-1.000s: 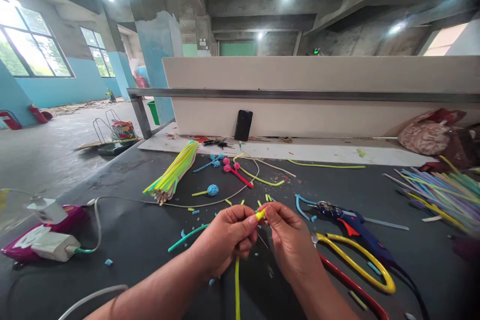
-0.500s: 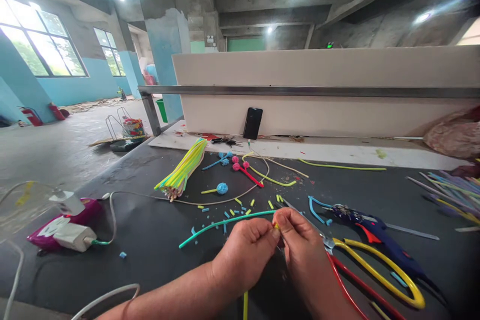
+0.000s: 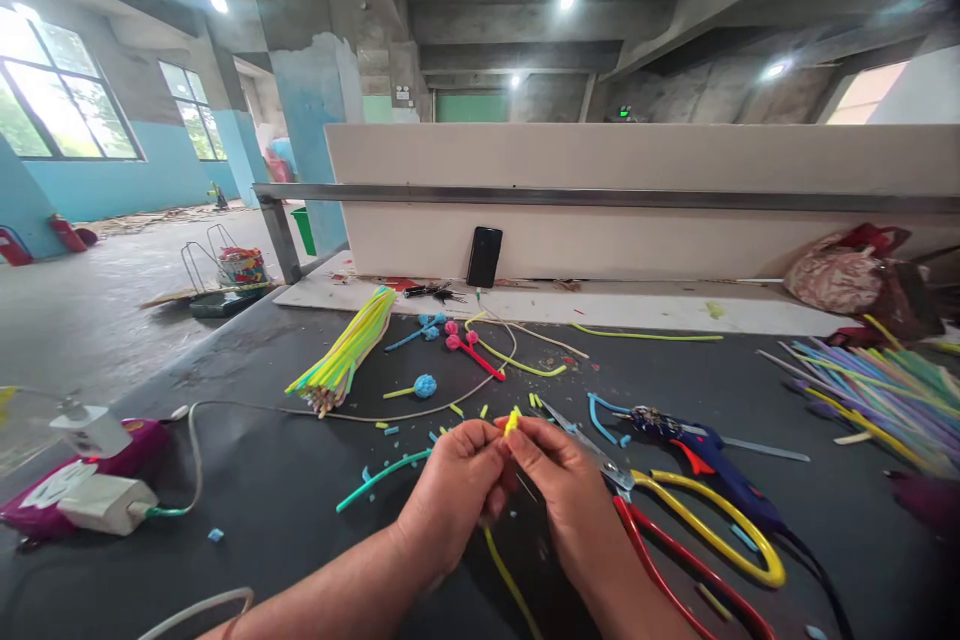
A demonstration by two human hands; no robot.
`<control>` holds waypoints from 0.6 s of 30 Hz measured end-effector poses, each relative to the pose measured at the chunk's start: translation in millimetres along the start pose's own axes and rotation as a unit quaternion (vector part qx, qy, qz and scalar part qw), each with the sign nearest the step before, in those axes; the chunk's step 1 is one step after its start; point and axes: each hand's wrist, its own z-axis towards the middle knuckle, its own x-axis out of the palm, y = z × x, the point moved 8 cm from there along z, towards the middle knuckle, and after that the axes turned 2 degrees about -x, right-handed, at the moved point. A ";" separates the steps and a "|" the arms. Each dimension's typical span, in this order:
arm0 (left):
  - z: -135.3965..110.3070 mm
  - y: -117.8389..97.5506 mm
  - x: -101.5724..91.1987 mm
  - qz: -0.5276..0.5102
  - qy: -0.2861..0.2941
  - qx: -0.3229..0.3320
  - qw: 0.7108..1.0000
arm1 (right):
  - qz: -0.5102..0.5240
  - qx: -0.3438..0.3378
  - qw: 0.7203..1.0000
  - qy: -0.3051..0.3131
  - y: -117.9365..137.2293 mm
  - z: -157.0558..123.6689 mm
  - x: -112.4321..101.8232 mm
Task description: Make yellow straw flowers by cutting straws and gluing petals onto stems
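My left hand (image 3: pixel 454 485) and my right hand (image 3: pixel 562 490) meet above the dark table, fingers pinched together on a yellow pipe cleaner (image 3: pixel 513 420). Its bright bent tip pokes up between thumbs and fingertips; a yellow length (image 3: pixel 504 570) hangs below the hands. Most of the gripped part is hidden by the fingers. A teal pipe cleaner (image 3: pixel 379 480) lies on the table, its right end behind my left hand. Scissors (image 3: pixel 621 478) with one yellow and one red handle lie beside my right hand, partly under that forearm.
A blue glue gun (image 3: pixel 720 475) lies to the right. Small cut pieces surround a blue ball on a yellow stem (image 3: pixel 424 387). Bundles of pipe cleaners lie left (image 3: pixel 345 350) and right (image 3: pixel 862 390). A phone (image 3: pixel 484 257) leans at the back; a purple power strip (image 3: pixel 135 440) is left.
The view has shifted, so the table things sit further left. My hands have turned a little, and more of the yellow tip shows above the fingers.
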 end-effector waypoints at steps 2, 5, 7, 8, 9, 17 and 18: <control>-0.2 0.4 1.4 0.010 -0.002 0.005 1.000 | -0.081 -0.039 0.996 -0.012 6.7 0.5 -1.5; -1.3 2.2 6.1 0.006 0.014 0.017 1.000 | -0.148 -0.088 0.984 -0.048 14.9 -0.3 -5.4; -2.0 5.3 8.2 0.001 0.020 0.014 1.000 | -0.150 -0.090 0.982 -0.077 14.0 -2.1 -9.2; -2.4 6.8 9.1 -0.002 0.022 0.012 1.000 | -0.143 -0.083 0.982 -0.088 11.7 -3.2 -10.9; -2.9 7.9 10.2 -0.005 0.024 0.011 1.000 | -0.136 -0.075 0.984 -0.093 9.0 -4.3 -11.8; -3.8 11.4 24.9 0.018 0.040 0.014 0.999 | 0.172 0.068 0.982 -0.042 -21.5 -7.9 -0.1; -4.0 11.2 25.8 0.019 0.047 0.014 0.999 | 0.204 0.090 0.975 -0.023 -23.5 -7.8 4.2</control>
